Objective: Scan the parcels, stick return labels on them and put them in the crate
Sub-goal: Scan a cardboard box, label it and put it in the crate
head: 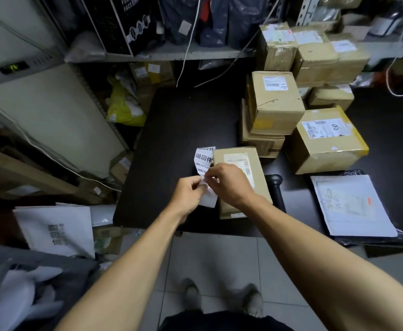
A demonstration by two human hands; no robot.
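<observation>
Both hands, left (188, 194) and right (229, 181), pinch the label strip (204, 158) running lengthwise away, beside the parcel (238, 163) on the dark bench (179, 130).

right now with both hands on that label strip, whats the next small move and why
Probably finish peeling one sticker free of the label strip and press it onto the top of the small box just beyond the hands. The left hand and right hand pinch the strip together at its lower end, right at the box's near corner, and no return label is visible on that box yet.
</observation>
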